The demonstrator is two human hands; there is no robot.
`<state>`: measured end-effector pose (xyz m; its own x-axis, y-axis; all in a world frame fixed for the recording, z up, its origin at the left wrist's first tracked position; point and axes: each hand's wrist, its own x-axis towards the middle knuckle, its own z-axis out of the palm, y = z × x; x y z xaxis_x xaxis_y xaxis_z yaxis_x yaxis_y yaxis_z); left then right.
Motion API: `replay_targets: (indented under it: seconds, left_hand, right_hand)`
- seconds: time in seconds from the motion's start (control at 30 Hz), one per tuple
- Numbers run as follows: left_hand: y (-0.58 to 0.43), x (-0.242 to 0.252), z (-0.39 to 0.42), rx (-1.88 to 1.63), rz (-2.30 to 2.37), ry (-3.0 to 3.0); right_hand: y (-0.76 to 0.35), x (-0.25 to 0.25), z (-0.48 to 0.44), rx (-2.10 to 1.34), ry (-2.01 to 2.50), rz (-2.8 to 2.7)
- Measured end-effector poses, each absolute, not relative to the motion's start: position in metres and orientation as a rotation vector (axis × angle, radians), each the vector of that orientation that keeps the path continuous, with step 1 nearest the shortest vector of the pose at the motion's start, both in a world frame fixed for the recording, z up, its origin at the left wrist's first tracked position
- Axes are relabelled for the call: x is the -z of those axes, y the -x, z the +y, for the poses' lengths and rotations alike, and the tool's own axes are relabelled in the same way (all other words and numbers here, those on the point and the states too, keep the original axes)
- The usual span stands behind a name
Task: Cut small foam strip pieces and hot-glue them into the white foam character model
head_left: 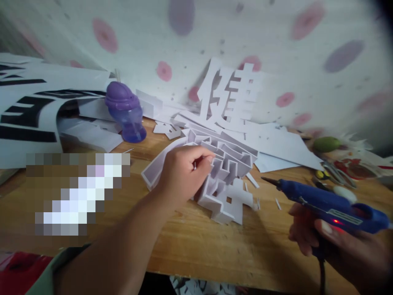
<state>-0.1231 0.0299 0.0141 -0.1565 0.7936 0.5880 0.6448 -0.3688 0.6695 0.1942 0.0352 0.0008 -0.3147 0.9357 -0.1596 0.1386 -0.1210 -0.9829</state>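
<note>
A white raised character (229,168), built of thin upright walls on a flat cut-out base, lies on the wooden table. My left hand (187,170) reaches over its middle, with thumb and fingers pinched together at one of the walls. The hand covers part of the character. On the right, my right hand (322,233) grips a blue hot glue gun (322,200) by its handle. Its metal nozzle points left toward the character, apart from it. A small red light glows on the gun's side.
A flat white cut-out character (211,98) leans against the spotted curtain behind. White sheets (279,143) lie at the back. A purple bottle (125,110) stands left of the work. Scissors (337,174) lie far right. Black-printed sheets (27,110) curl at left.
</note>
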Motion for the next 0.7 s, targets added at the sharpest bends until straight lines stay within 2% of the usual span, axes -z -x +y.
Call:
replay_targets:
  seconds: [0.1,0.17,0.3,0.37,0.53,0.7]
  left_hand:
    - [0.124,-0.014,0.031,-1.541,1.715,-1.942]
    - [0.123,-0.014,0.031,-1.560,1.733,-1.911]
    - [0.122,-0.016,0.034,-1.608,1.869,-1.760]
    - [0.122,-0.015,0.036,-1.596,1.933,-1.716]
    - [0.123,-0.015,0.036,-1.497,2.018,-1.748]
    - [0.122,-0.016,0.036,-1.393,2.111,-1.749]
  right_hand:
    - [-0.202,-0.015,0.034,-1.387,1.175,-1.465]
    - [-0.214,-0.024,0.037,-1.191,1.218,-1.522]
    - [-0.249,-0.028,0.052,-0.344,1.629,-2.118]
    - [-0.265,-0.022,0.060,-0.112,1.728,-2.322]
    - [-0.282,0.002,0.063,-0.059,1.768,-2.435]
    - [-0.276,0.014,0.056,-0.187,1.716,-2.495]
